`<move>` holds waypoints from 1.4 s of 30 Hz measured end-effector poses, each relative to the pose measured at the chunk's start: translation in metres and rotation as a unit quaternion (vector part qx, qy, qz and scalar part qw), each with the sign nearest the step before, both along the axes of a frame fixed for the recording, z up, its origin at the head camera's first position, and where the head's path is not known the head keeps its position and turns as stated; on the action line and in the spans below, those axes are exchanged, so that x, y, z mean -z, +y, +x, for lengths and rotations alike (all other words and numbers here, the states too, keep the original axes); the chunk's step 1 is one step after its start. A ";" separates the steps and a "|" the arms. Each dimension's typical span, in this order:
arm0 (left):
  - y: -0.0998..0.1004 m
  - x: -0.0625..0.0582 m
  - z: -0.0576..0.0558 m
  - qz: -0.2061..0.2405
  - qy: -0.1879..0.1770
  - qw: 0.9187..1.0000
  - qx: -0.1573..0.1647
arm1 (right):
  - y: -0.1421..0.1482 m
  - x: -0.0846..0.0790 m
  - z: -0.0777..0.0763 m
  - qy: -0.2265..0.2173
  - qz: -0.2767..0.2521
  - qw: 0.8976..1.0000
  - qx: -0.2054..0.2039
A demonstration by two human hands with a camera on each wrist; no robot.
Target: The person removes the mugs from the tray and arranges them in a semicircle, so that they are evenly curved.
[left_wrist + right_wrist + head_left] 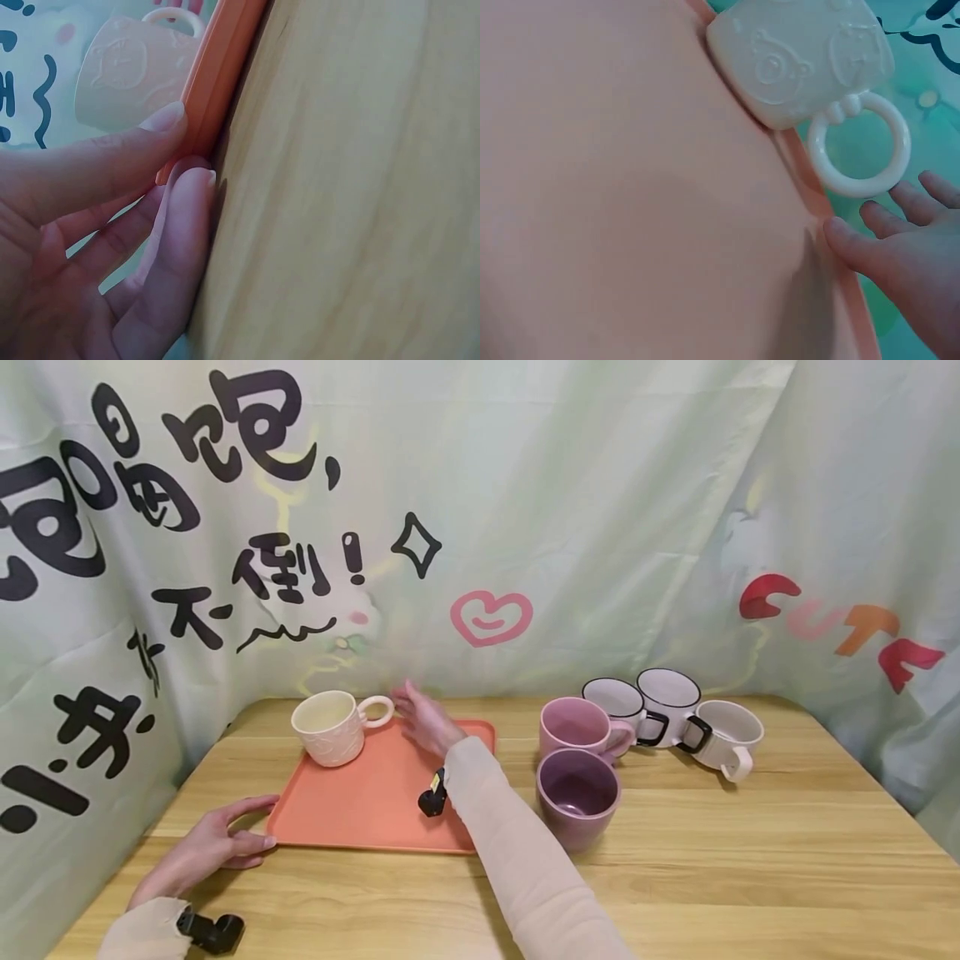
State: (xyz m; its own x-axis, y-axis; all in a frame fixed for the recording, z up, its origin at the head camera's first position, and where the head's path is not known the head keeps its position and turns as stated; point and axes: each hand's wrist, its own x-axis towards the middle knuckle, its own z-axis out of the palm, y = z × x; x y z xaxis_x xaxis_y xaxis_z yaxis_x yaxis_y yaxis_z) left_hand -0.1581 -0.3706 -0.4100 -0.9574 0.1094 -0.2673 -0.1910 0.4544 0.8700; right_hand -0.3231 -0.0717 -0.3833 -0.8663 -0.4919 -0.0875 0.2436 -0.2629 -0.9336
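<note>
An orange rectangular tray (367,802) lies on the wooden table. At its near left corner, my left hand (213,847) pinches the edge, thumb (161,120) on the rim and fingers (184,225) beneath. A cream mug (330,747) with raised bear figures and a ring handle stands upright at the tray's back left corner. Beside that handle, my right hand (426,720) reaches over the tray's far edge with fingers spread. The right wrist view shows its thumb (847,240) at the tray rim and its fingertips close to the ring handle (859,187).
Right of the tray, a pink mug (573,725) stands behind a purple cup (577,814). Farther right are two white mugs with black rims, one at the left (611,697) and one taller (667,706), plus a plain white mug (723,739). A printed curtain (585,527) hangs behind the table.
</note>
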 end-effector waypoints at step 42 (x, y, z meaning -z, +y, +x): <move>-0.002 -0.001 -0.001 0.010 0.004 1.000 0.026 | -0.009 -0.009 0.033 0.128 0.089 0.985 0.070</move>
